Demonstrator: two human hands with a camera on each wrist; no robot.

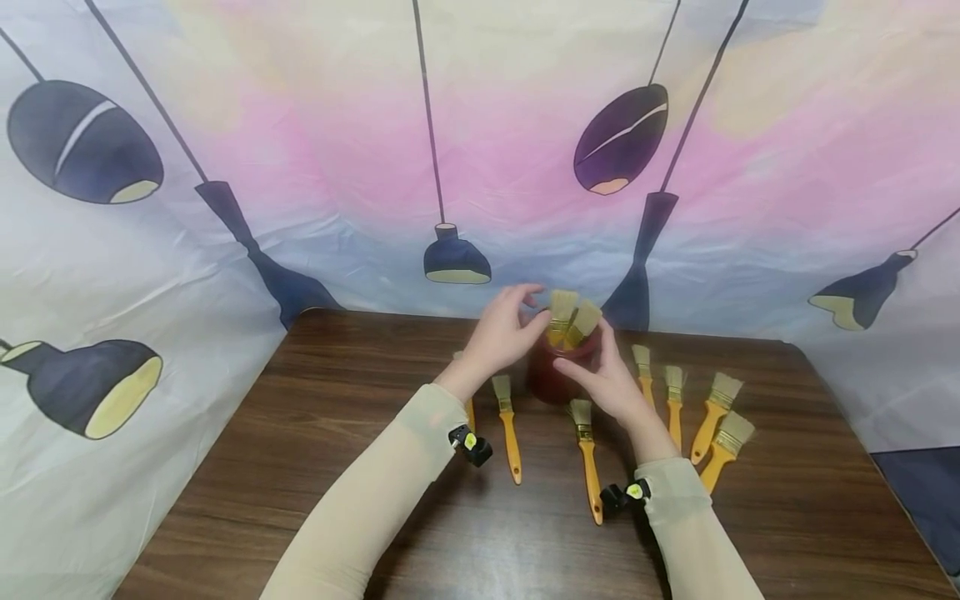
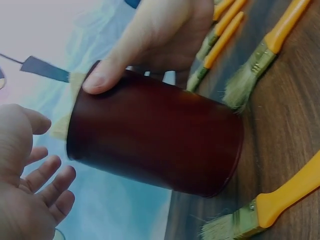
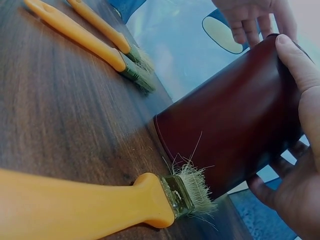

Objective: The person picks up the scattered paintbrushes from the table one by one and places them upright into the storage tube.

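A dark red cylindrical cup stands near the table's far edge, with two flat paintbrushes in it, bristles up. My right hand grips the cup near its rim, thumb on the near side and fingers round the other side. Beside the rim, on the left, is my left hand, its fingers loosely spread and apart from the cup in the left wrist view. A paintbrush with an orange handle lies just in front of the cup, and another paintbrush lies to its left.
Several paintbrushes lie to the right of the cup. One more, partly hidden under my left wrist, shows its orange handle. The brown wooden table meets a printed cloth backdrop at the back.
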